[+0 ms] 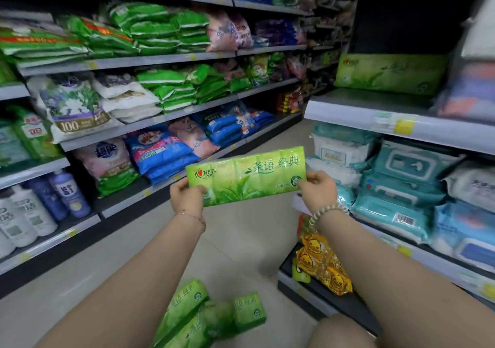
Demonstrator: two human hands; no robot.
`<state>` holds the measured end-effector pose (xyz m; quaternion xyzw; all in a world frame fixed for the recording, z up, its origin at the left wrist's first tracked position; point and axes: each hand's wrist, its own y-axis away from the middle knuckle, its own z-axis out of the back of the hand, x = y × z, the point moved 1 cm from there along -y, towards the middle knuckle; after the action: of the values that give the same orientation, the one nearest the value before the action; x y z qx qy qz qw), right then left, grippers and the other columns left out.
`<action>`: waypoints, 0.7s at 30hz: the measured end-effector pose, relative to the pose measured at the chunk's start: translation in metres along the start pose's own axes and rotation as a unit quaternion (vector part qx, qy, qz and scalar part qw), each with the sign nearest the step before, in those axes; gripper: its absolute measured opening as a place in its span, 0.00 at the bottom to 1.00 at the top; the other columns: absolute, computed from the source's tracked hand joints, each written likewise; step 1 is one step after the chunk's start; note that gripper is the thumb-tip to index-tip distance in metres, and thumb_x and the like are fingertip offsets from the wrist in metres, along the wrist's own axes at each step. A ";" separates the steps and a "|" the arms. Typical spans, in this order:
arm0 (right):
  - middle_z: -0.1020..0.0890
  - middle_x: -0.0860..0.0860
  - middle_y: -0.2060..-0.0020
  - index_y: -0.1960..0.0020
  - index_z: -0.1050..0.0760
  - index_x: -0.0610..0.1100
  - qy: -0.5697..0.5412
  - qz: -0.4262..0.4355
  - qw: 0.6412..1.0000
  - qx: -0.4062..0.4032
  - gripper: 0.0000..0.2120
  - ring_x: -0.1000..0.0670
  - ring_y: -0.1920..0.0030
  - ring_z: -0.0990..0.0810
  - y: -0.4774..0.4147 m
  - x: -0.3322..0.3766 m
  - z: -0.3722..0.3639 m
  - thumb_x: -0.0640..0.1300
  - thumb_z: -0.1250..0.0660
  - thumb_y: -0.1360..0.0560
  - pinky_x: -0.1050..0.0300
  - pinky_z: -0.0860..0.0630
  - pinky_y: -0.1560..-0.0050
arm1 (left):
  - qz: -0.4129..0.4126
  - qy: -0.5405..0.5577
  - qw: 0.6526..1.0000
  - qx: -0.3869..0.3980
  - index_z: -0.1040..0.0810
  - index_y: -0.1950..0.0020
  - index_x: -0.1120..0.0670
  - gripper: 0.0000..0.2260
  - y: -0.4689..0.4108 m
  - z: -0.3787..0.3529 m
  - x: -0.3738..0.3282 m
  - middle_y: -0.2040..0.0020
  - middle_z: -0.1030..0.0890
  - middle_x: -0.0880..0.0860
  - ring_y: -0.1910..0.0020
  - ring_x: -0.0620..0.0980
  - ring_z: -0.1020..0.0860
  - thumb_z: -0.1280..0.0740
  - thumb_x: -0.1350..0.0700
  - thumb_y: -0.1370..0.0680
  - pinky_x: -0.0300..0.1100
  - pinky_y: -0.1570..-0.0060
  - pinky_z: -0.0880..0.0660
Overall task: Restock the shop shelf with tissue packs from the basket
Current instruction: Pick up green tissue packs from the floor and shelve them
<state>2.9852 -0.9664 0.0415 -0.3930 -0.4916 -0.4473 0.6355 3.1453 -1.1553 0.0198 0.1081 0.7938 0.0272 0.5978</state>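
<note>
Both hands are holding one long green plastic-wrapped tissue pack (246,175) level in mid-air above the pale tiled floor (241,240), printed face toward the camera. Left hand (187,197) is gripping the pack's left end, fingers curled round the lower corner. Right hand (317,191), with a pale beaded bracelet (325,212) at the wrist, is pinching the right end. The pack is touching no shelf. A matching long green pack (388,73) is lying on the grey metal upper shelf (348,109) at right, well apart. More green tissue packs (203,318) are lying heaped between the forearms. Yellow duck-print packets (321,264) are sitting on the right bottom ledge.
</note>
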 end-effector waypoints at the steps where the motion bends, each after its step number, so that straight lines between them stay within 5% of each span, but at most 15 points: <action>1: 0.18 0.45 0.47 0.44 0.22 0.41 0.003 0.010 1.000 -0.004 0.16 0.46 0.48 0.19 -0.003 0.007 0.004 0.40 0.30 0.32 0.47 0.23 0.43 | -0.007 0.006 1.000 0.006 0.25 0.50 0.49 0.18 0.000 -0.007 -0.007 0.48 0.20 0.51 0.48 0.53 0.21 0.34 0.70 0.32 0.50 0.44 0.25; 4: 0.19 0.47 0.46 0.42 0.23 0.40 0.000 0.030 0.999 -0.020 0.16 0.50 0.55 0.20 -0.010 0.029 0.020 0.39 0.32 0.30 0.57 0.22 0.54 | -0.024 0.019 0.999 0.026 0.27 0.52 0.47 0.18 0.004 -0.030 -0.028 0.48 0.20 0.52 0.50 0.53 0.21 0.34 0.69 0.31 0.48 0.47 0.26; 7: 0.19 0.47 0.45 0.41 0.24 0.40 -0.014 0.049 0.997 -0.052 0.16 0.48 0.48 0.20 -0.016 0.045 0.034 0.39 0.32 0.29 0.54 0.23 0.47 | -0.034 0.028 0.998 0.054 0.28 0.46 0.49 0.18 0.010 -0.053 -0.045 0.57 0.24 0.47 0.57 0.48 0.24 0.34 0.68 0.30 0.47 0.49 0.26; 10: 0.21 0.48 0.43 0.39 0.26 0.41 -0.011 0.069 0.996 -0.059 0.17 0.51 0.52 0.23 -0.022 0.059 0.046 0.39 0.33 0.27 0.63 0.28 0.54 | -0.046 0.032 0.995 0.077 0.29 0.50 0.47 0.17 0.017 -0.074 -0.064 0.55 0.22 0.49 0.55 0.52 0.23 0.35 0.68 0.30 0.45 0.53 0.26; 14: 0.23 0.46 0.39 0.37 0.27 0.39 -0.018 0.094 0.993 -0.062 0.18 0.52 0.52 0.25 -0.029 0.077 0.060 0.39 0.33 0.27 0.61 0.31 0.53 | -0.068 0.034 0.992 0.101 0.28 0.47 0.50 0.19 0.022 -0.097 -0.085 0.45 0.23 0.52 0.46 0.55 0.22 0.33 0.67 0.32 0.57 0.43 0.23; 18: 0.24 0.47 0.39 0.36 0.28 0.40 -0.005 0.116 0.991 -0.073 0.18 0.52 0.51 0.26 -0.038 0.093 0.073 0.40 0.34 0.26 0.60 0.31 0.52 | -0.060 0.045 0.990 0.122 0.27 0.52 0.46 0.22 0.016 -0.120 -0.100 0.49 0.21 0.51 0.47 0.58 0.20 0.33 0.61 0.43 0.59 0.49 0.21; 21: 0.23 0.49 0.41 0.39 0.27 0.41 -0.010 0.135 0.987 -0.090 0.16 0.51 0.44 0.25 -0.047 0.104 0.083 0.39 0.33 0.26 0.58 0.29 0.47 | -0.071 0.043 0.986 0.145 0.27 0.50 0.47 0.21 0.023 -0.138 -0.115 0.50 0.20 0.52 0.46 0.58 0.21 0.32 0.65 0.38 0.60 0.46 0.23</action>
<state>2.9303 -0.9213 0.1631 -0.5156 -0.3983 -0.3955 0.6474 3.0466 -1.1449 0.1710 0.1358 0.8197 -0.1265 0.5418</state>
